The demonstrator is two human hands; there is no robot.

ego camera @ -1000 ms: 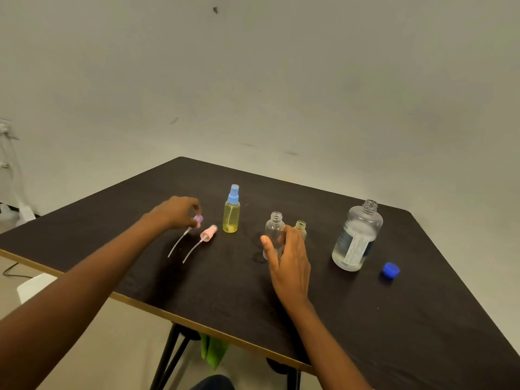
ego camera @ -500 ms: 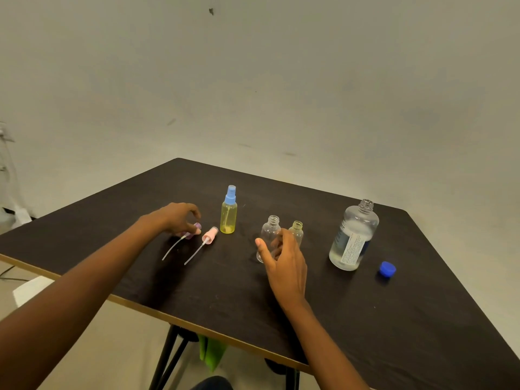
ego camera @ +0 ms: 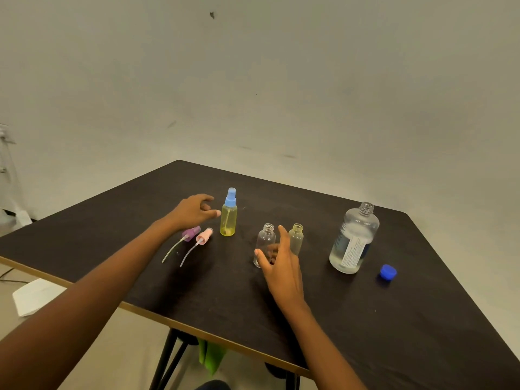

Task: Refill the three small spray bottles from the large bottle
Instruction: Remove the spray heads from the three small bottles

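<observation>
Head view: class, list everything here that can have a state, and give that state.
large bottle: upright, uncapped, part full.
blue cap: off the bottle, lying apart.
yellow spray bottle: upright, spray head on.
clear small bottle: upright, open, head off.
second small bottle: upright, open, head off.
purple spray head: off, lying flat.
pink spray head: off, lying flat.
left hand: open, empty.
right hand: open, empty.

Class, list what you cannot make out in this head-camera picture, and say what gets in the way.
Head view: the base of the clear small bottle, covered by the right hand.
Head view: the print on the large bottle label, too small to read.
Head view: part of the purple spray head, under the left hand wrist.
Head view: the table near right corner, cut off by the frame edge.
</observation>
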